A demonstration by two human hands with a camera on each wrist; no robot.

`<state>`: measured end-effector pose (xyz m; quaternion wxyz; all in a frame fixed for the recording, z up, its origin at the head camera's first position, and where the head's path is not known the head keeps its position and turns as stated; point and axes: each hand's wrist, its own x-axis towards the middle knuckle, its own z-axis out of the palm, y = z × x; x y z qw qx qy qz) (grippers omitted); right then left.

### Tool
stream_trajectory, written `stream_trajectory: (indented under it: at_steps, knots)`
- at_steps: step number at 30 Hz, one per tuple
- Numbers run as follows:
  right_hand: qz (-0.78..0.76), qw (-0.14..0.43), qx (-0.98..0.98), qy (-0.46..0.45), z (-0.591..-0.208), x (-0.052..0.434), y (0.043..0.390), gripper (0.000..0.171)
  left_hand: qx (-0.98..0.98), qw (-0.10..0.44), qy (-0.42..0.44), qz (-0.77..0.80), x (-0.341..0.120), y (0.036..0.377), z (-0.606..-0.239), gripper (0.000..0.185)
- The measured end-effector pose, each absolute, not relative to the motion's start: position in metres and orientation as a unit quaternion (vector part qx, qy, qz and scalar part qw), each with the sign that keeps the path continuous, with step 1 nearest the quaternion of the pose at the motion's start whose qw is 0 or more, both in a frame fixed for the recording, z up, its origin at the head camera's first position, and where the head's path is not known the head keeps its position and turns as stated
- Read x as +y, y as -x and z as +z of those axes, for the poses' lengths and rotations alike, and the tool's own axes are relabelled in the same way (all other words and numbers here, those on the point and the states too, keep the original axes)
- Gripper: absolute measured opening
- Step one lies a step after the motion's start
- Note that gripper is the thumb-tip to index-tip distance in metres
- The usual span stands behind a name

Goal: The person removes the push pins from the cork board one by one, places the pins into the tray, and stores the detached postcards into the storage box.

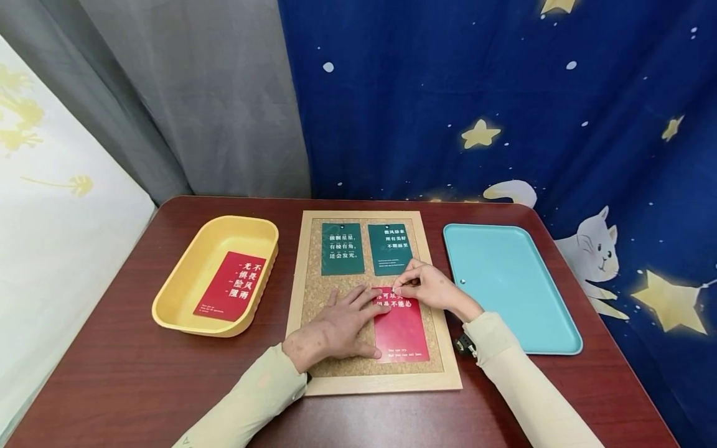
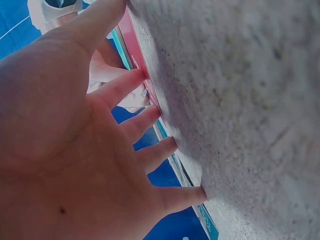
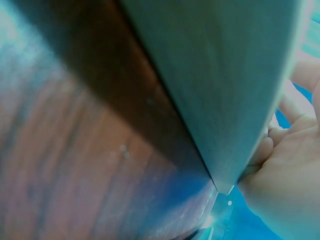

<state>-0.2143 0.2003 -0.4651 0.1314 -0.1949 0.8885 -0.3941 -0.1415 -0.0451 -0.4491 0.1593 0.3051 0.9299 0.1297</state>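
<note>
A red card [image 1: 402, 333] with white writing lies on the lower right of a wood-framed cork board [image 1: 336, 370]. My left hand [image 1: 338, 323] rests with spread, straight fingers across the card's left side and the cork; in the left wrist view its fingertips [image 2: 165, 146] touch the surface. At the card's top edge, my right hand [image 1: 431, 286] pinches a small pushpin [image 1: 394, 289], mostly hidden by the fingers. Two green cards, one left [image 1: 343, 264] and one right [image 1: 386, 252], hang higher on the board, each with a pin at its top.
Left of the board stands a yellow basket [image 1: 215, 227] with another red card [image 1: 232, 286] in it. To the right lies a light blue tray [image 1: 515, 286], with one small silver pin [image 1: 462, 282] near its left edge. All stand on a dark red-brown table [image 1: 129, 373].
</note>
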Motion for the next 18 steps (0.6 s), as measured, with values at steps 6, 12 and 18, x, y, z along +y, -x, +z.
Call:
stream_trajectory:
  at_steps: [6,12,18]
  knots:
    - [-0.394,0.140,0.885,0.204,-0.4654,0.2029,0.2133,0.010,0.930,0.159,-0.307,0.128,-0.0447,0.1417,-0.4496,0.084]
    - [-0.388,0.138,0.887,0.209,-0.4635,0.2029,0.2107,0.010,0.929,0.160,-0.307,0.129,-0.0450,0.1423,-0.4492,0.084]
    - [-0.399,0.136,0.881,0.216,-0.4667,0.2061,0.2122,0.009,0.930,0.163,-0.305,0.126,-0.0445,0.1425,-0.4484,0.084]
